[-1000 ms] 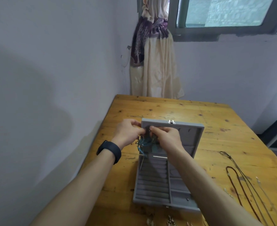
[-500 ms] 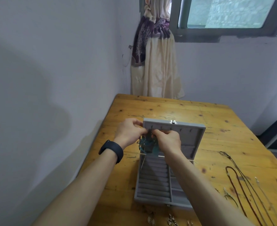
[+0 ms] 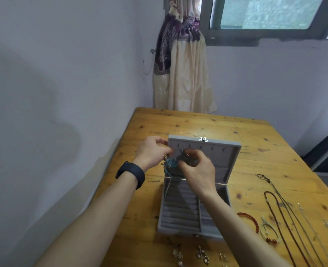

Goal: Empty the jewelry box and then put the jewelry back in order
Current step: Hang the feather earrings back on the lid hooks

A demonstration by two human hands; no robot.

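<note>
Our hands have drifted a bit apart at the jewelry box lid (image 3: 224,154); left hand (image 3: 152,152) and right hand (image 3: 198,171) each pinch the light, floppy blue feather jewelry (image 3: 170,164), which we think is best held by its thin top wire.

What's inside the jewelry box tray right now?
The visible ring rolls look bare. The right hand and its forearm cover much of the side compartments and the far end.

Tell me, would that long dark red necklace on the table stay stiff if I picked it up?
Probably not. The dark red necklace lies in a long, bending loop on the wooden table, so it would likely droop. It looks thin, so probably light. It lies close to the black cord, so it might tangle.
</note>
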